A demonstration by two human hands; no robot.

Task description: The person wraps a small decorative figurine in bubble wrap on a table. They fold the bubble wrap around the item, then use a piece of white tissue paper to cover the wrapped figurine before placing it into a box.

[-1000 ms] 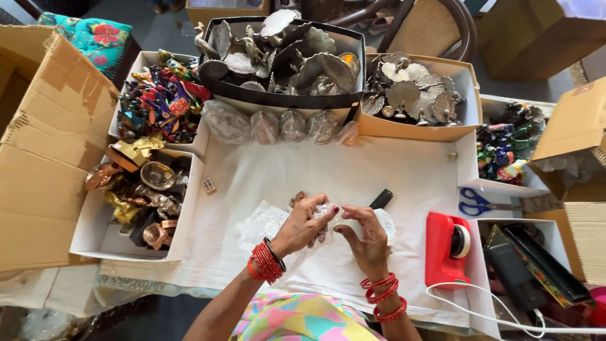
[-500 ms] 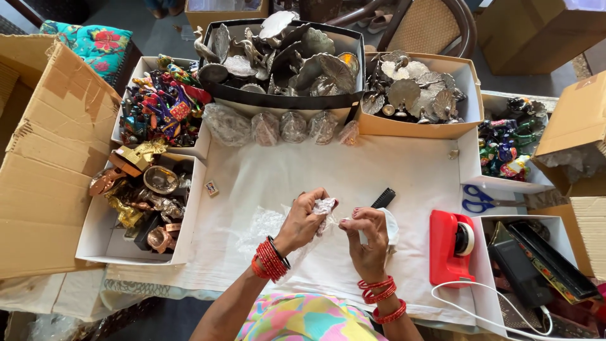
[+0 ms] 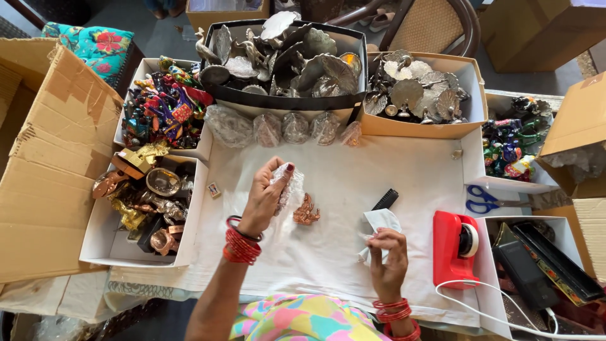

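Two hands at work over the white-covered worktop [image 3: 391, 170]. Best kept low above the cloth, with the wrap pinched lightly so nothing tears. Left hand [image 3: 265, 197] grasping a crinkled clear plastic wrap [image 3: 285, 187]; right hand [image 3: 386, 256] clenched on a white tissue [image 3: 379, 222]. Between them, lying bare on the cloth: a small copper-coloured figurine [image 3: 305, 212], ornate, shiny, reddish-brown.
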